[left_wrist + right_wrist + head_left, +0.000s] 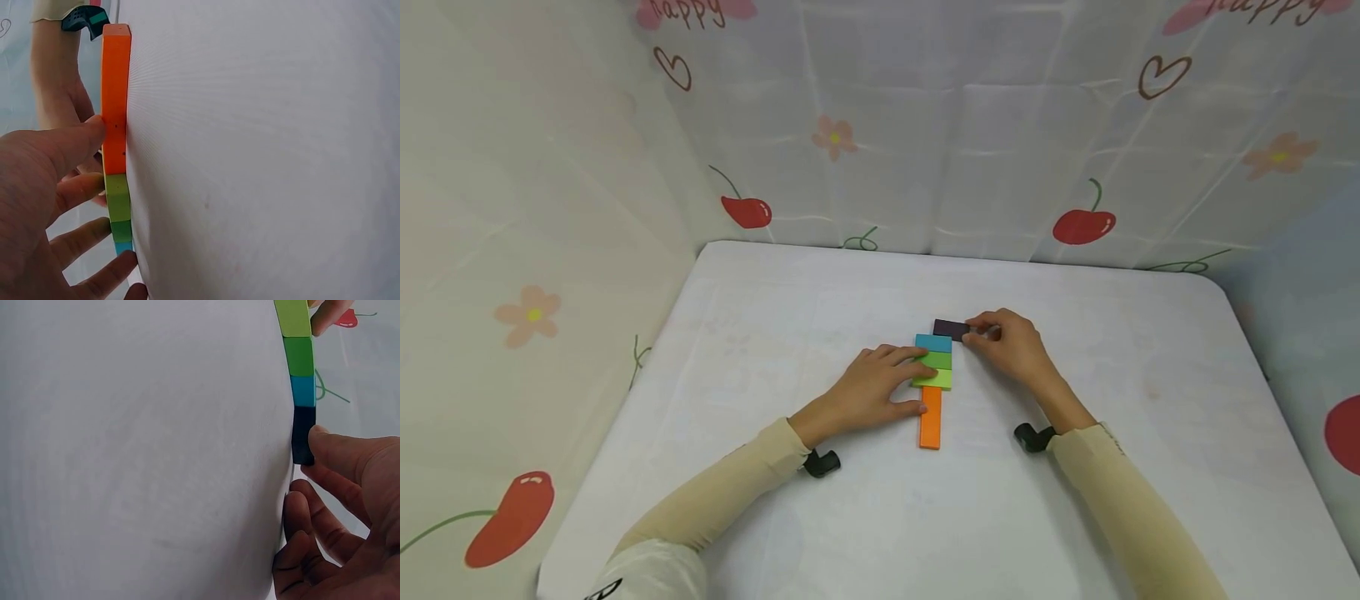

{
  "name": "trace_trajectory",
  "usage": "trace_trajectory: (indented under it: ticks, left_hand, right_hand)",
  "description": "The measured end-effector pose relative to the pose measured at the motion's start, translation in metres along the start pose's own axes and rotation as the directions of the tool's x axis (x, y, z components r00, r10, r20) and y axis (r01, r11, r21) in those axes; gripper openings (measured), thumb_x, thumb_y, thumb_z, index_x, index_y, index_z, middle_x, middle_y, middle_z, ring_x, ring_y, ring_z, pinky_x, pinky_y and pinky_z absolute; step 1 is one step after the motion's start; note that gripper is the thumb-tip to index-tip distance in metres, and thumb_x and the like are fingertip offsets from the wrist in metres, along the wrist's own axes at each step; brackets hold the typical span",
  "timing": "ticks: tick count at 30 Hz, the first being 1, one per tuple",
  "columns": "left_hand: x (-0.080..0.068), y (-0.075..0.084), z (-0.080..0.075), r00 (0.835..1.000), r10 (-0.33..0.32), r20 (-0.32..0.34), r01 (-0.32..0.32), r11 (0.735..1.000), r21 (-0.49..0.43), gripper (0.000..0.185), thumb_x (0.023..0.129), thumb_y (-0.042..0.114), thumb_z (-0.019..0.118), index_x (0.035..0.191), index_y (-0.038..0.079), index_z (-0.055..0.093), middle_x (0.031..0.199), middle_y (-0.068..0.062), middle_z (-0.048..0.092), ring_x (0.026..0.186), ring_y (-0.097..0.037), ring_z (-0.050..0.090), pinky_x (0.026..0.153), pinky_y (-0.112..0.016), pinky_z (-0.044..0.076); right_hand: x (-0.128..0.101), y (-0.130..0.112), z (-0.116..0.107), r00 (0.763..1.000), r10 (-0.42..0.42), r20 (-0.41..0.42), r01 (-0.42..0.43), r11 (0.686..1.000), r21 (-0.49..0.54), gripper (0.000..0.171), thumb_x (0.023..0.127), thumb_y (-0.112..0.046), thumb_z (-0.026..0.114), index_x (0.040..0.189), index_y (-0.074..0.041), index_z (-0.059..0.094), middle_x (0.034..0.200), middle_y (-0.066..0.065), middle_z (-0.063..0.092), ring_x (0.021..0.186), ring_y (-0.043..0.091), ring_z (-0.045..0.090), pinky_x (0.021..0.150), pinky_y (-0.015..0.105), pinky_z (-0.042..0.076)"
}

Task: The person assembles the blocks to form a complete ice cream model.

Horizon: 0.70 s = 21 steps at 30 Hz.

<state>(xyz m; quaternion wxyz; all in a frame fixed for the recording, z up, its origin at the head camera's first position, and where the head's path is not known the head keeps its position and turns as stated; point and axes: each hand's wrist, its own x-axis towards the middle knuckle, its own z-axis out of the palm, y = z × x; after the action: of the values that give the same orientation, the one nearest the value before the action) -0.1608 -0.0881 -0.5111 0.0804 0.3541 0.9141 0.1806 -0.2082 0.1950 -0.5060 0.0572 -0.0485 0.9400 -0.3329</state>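
Note:
Flat coloured blocks lie together on the table: an orange block [930,423] pointing toward the person, then crosswise a lime block [943,379], a green block [940,361] and a blue block [933,342]. At the far end a black block [950,329] lies against the blue one, shifted to the right. My right hand [1011,348] pinches its right end between thumb and finger, seen closely as the dark block [303,434] in the right wrist view. My left hand [874,387] has its fingers spread, fingertips resting on the green and lime blocks and thumb touching the orange block [115,94].
A white cloth covers the table [790,308]. Behind it and at the sides hangs a printed curtain [925,142] with cherries and flowers. Each wrist wears a small black camera, such as the left camera [822,463] and right camera [1033,437].

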Motion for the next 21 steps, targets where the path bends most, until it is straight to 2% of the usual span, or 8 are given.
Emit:
trace_trajectory:
  ticks: [21]
  left_hand:
    - [-0.0004, 0.0005, -0.0003, 1.000, -0.019, 0.006, 0.019, 1.000, 0.002, 0.054, 0.101, 0.061, 0.068, 0.150, 0.040, 0.061, 0.169, 0.008, 0.046, 0.152, -0.023, 0.046, 0.119, -0.053, 0.043]
  right_hand:
    - [0.0076, -0.0079, 0.0080, 0.996, -0.092, 0.018, 0.092, 0.996, -0.007, 0.032, 0.103, -0.028, 0.074, 0.132, -0.015, 0.077, 0.114, 0.013, 0.072, 0.097, 0.029, 0.064, 0.084, 0.038, 0.050]
